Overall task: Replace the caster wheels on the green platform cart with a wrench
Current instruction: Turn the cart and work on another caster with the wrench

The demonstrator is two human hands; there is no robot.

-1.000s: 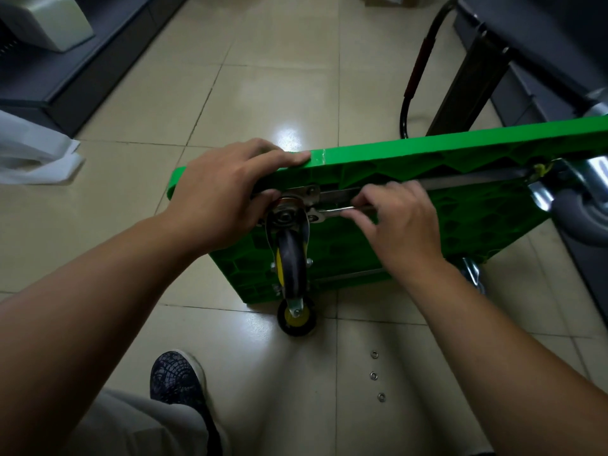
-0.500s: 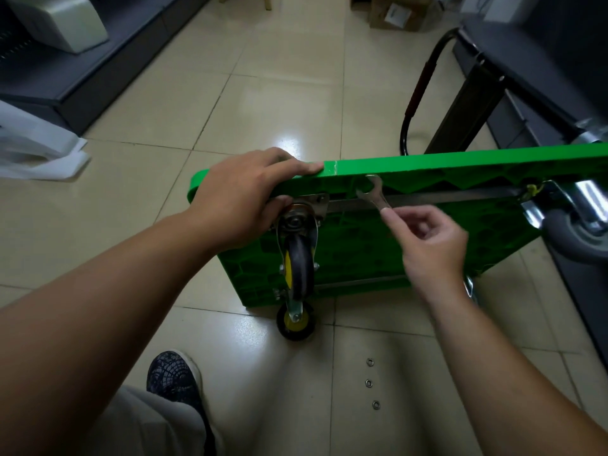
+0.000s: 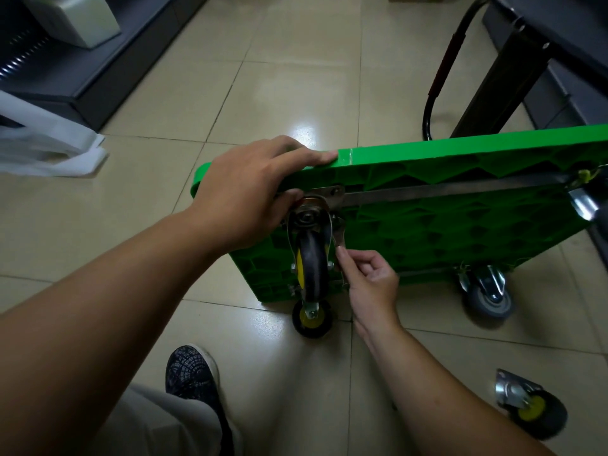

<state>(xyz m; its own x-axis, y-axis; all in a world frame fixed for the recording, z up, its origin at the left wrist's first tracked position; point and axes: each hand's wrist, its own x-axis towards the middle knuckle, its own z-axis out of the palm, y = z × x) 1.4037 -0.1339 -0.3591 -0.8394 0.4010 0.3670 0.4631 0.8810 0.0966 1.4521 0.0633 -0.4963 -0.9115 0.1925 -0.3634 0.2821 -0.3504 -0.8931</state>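
Narrowly pinched: right hand (image 3: pixel 373 284) grip on wrench (image 3: pixel 341 240); left hand (image 3: pixel 243 195) round cart (image 3: pixel 460 146)

Tile floor (image 3: pixel 296 77): upended green cart (image 3: pixel 460 232), loose caster (image 3: pixel 533 413), white bag (image 3: pixel 49 149).

- platform cart (image 3: pixel 460 232): bright green, underside ribbed in a honeycomb pattern
- mounted caster (image 3: pixel 311 258): black tyre, yellow hub
- loose caster (image 3: pixel 534 414): black tyre, yellow hub, silver plate
- corner caster (image 3: pixel 490 299): grey wheel, silver bracket
- wrench (image 3: pixel 340 241): dull silver
- cart handle (image 3: pixel 444 67): black, red grip
- shoe (image 3: pixel 190 373): black, fine pale speckle
- floor (image 3: pixel 296 77): beige tiles, dark grout lines
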